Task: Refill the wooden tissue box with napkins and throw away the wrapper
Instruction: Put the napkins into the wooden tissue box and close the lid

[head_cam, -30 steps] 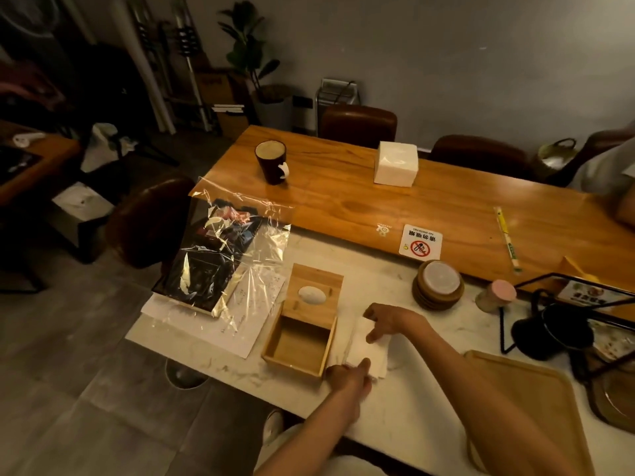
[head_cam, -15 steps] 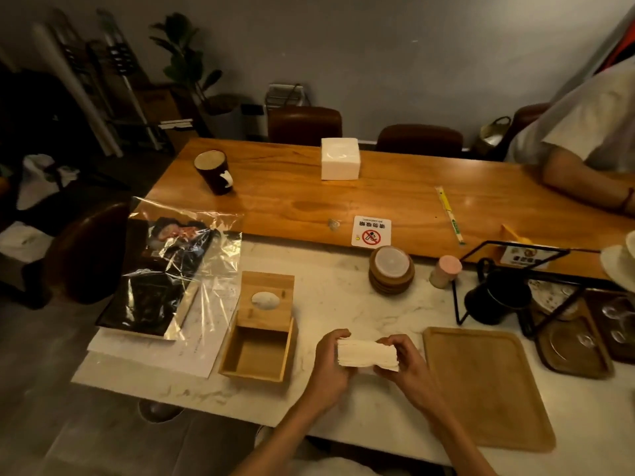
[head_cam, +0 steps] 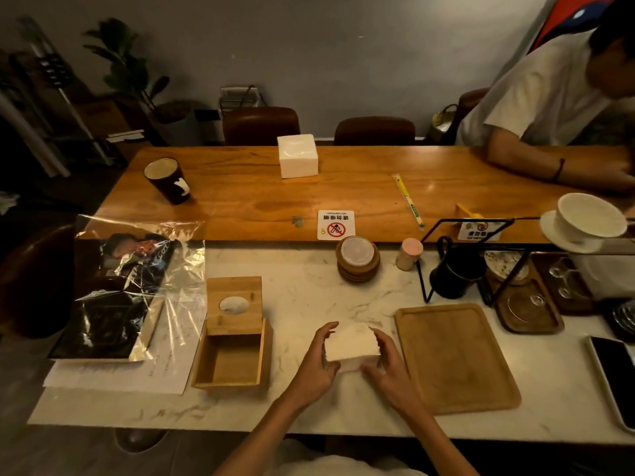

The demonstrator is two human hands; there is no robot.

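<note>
A white stack of napkins is held between both hands just above the marble counter. My left hand grips its left side and my right hand grips its right side. To the left stands the wooden tissue box, open and empty inside. Its lid, with an oval hole, lies flat against the box's far edge. A clear plastic wrapper lies crumpled further left, over a dark picture and white paper. A second white napkin block sits on the far wooden table.
A wooden tray lies right of my hands. Stacked coasters, a small pink-lidded jar, a black wire rack with a black mug and a phone are nearby. A dark mug stands far left. A person sits far right.
My hands lifted the napkin stack from the counter beside the box and brought it right, holding it between them. The view has swung right, showing the seated person.
</note>
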